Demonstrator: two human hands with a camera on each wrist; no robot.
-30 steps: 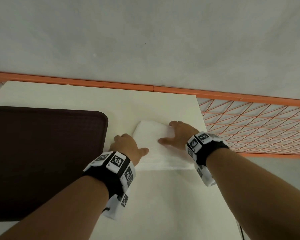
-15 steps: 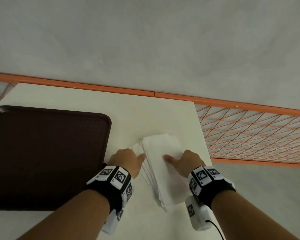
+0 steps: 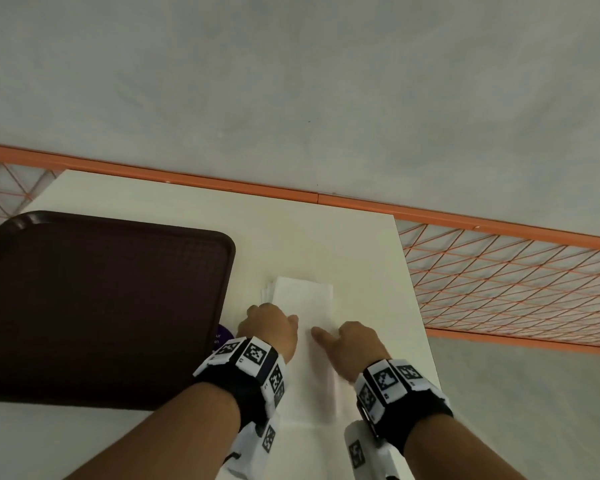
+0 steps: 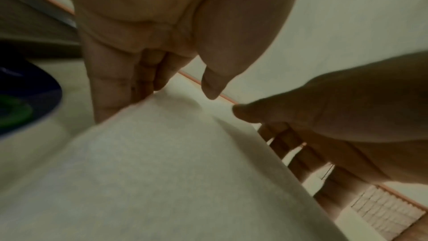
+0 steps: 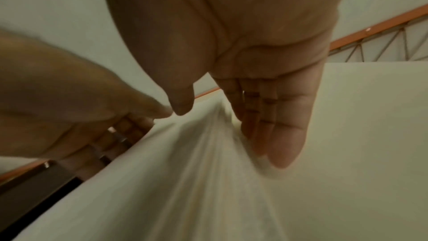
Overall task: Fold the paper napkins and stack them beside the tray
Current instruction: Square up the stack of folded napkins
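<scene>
A stack of white paper napkins (image 3: 305, 306) lies lengthwise on the cream table (image 3: 326, 244), just right of the dark brown tray (image 3: 101, 306). My left hand (image 3: 270, 327) stands against the stack's left side, its straight fingers (image 4: 111, 89) pointing down along the edge and its thumb over the top. My right hand (image 3: 354, 344) mirrors it on the right side, with fingers (image 5: 277, 131) pressed flat against the layered edges of the napkins (image 5: 185, 171). The two hands hold the stack squeezed between them. In the left wrist view the napkins (image 4: 162, 162) fill the foreground.
A small purple object (image 3: 222, 336) peeks out between the tray and my left wrist. An orange rail (image 3: 257, 188) runs along the table's far side, and an orange mesh fence (image 3: 516, 282) stands beyond its right edge. Bare tabletop lies beyond the stack.
The stack has been turned from crosswise to lengthwise and drawn closer to me. Both hands moved from on top of it to its two long sides.
</scene>
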